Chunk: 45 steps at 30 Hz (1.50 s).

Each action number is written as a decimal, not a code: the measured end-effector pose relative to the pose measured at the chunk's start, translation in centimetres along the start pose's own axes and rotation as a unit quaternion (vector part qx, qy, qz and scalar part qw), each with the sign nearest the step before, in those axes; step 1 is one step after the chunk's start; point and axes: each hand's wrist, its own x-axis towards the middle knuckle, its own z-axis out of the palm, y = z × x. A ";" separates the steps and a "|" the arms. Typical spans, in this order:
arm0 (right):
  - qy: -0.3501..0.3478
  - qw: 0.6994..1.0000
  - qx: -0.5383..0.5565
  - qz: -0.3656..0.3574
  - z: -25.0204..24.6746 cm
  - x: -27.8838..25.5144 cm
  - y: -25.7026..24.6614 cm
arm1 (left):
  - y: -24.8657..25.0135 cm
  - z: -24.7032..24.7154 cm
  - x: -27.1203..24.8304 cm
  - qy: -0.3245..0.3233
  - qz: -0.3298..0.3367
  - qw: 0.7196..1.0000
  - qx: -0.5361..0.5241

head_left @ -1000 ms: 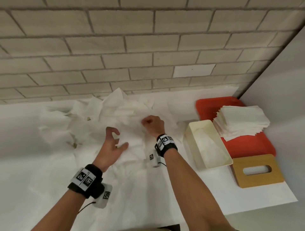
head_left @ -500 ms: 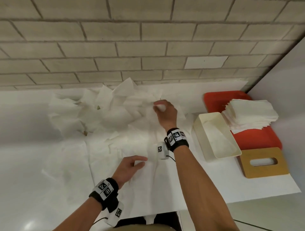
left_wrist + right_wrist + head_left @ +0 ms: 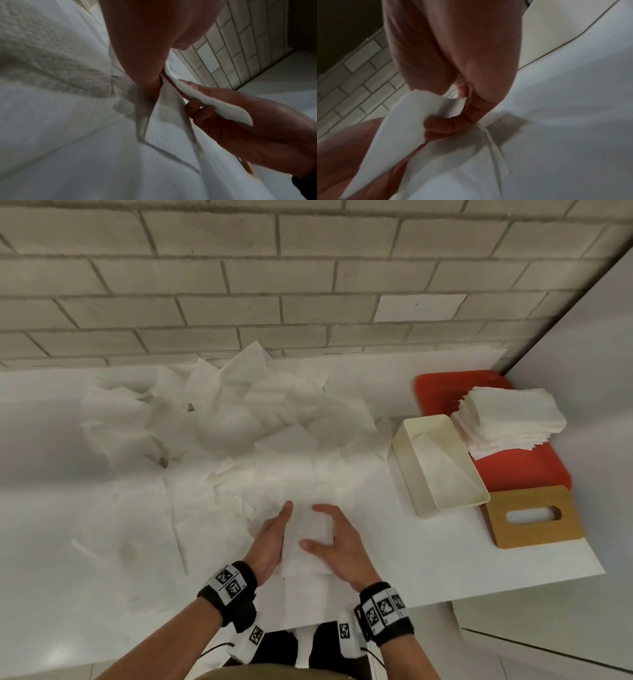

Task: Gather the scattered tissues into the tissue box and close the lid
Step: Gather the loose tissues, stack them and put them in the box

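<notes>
While both grip it: tissue (image 3: 306, 537) sits at near edge of tabletop (image 3: 445, 559).
Left hand (image 3: 270, 537): holds its left side.
Right hand (image 3: 342, 546): pinches its right side.
Handling: likely light, limp, tearable; take by edges.

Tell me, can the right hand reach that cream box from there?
Probably yes: only bare table lies between the right hand and the open tissue box. But it grips a folded tissue together with the left hand.

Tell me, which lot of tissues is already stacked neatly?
The stack on the red tray, beside the cream box. The heap by the wall lies loose and crumpled.
</notes>
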 end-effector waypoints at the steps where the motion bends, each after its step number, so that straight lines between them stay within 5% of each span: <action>1: -0.001 1.000 -0.020 -0.007 0.4 -0.2 0.4 | -0.2 0.3 0.0 0.015 0.021 0.999 0.030; 6: 0.092 0.994 -0.060 -0.026 -0.1 -1.7 0.2 | -1.2 1.6 0.0 0.092 0.140 0.975 0.144; 11: 0.155 0.974 0.159 -0.054 -2.7 -4.5 -2.9 | 1.8 6.7 -1.2 0.030 0.219 0.968 0.114; 16: 0.180 0.960 0.205 -0.058 -8.0 -6.6 -5.1 | 6.3 11.6 0.1 -0.025 0.275 0.960 0.036; 20: 0.173 0.965 0.177 -0.088 -12.7 -7.5 -6.6 | 10.3 15.2 1.7 -0.051 0.330 0.941 0.044; 25: 0.280 0.948 0.006 -0.154 -19.1 -5.3 -6.4 | 13.5 19.5 4.6 -0.056 0.374 0.923 0.066; 29: 0.325 0.940 -0.098 -0.020 -23.8 -1.8 -4.8 | 12.5 19.6 7.0 -0.032 0.345 0.930 0.126; 35: 0.210 0.927 -0.261 0.167 -24.4 2.9 -1.9 | 8.1 14.6 8.9 0.032 0.311 0.916 0.250; 40: 0.191 0.875 -0.399 0.199 -24.5 3.6 -2.7 | 8.0 8.1 8.1 0.083 0.344 0.832 0.427; 42: 0.222 0.850 -0.445 0.174 -25.0 3.9 -3.2 | 9.1 5.1 7.7 0.123 0.359 0.774 0.507; 45: 0.146 0.853 -0.470 0.176 -24.3 5.1 -3.0 | 10.8 0.8 7.8 0.159 0.379 0.675 0.613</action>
